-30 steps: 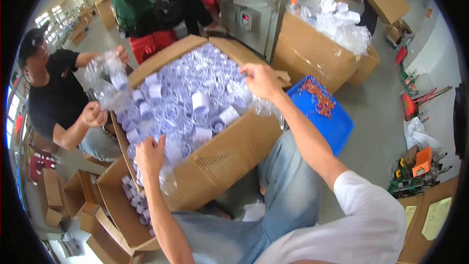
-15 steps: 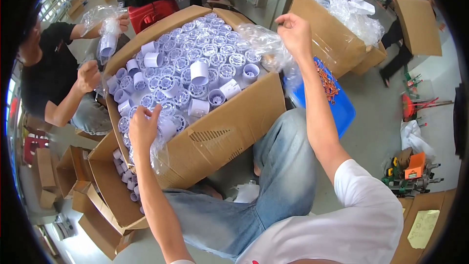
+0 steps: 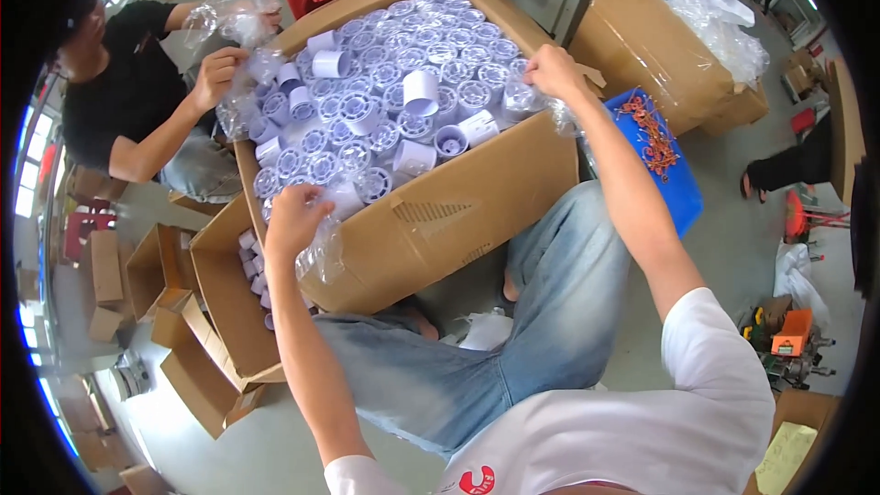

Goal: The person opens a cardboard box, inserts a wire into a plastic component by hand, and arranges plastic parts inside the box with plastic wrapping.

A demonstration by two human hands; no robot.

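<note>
A large cardboard box point(image 3: 477, 225) before me is filled with pale lavender-white plastic spool-like parts point(image 3: 421, 93), many standing with spoked round ends up. My left hand point(image 3: 295, 222), at the box's near left edge, pinches a crumpled clear plastic bag point(image 3: 321, 252). A pale cylindrical part point(image 3: 343, 199) lies just beside its fingertips, partly covered by the film. My right hand point(image 3: 553, 73) is closed over the box's right corner, gripping another clear bag point(image 3: 562, 117). Some of that film lies over parts at the corner; whether one is inside is unclear.
A co-worker's hand point(image 3: 218, 73) holds clear film at the box's left. A blue tray point(image 3: 678, 188) with orange-red small pieces stands right, below a carton of plastic waste point(image 3: 642, 46). A smaller open box point(image 3: 225, 302) holds more parts at left.
The view has shifted, moving the box rightward in it. My right hand has come down closer to the box's right corner with its bag. The co-worker's bagged part has lowered toward the box.
</note>
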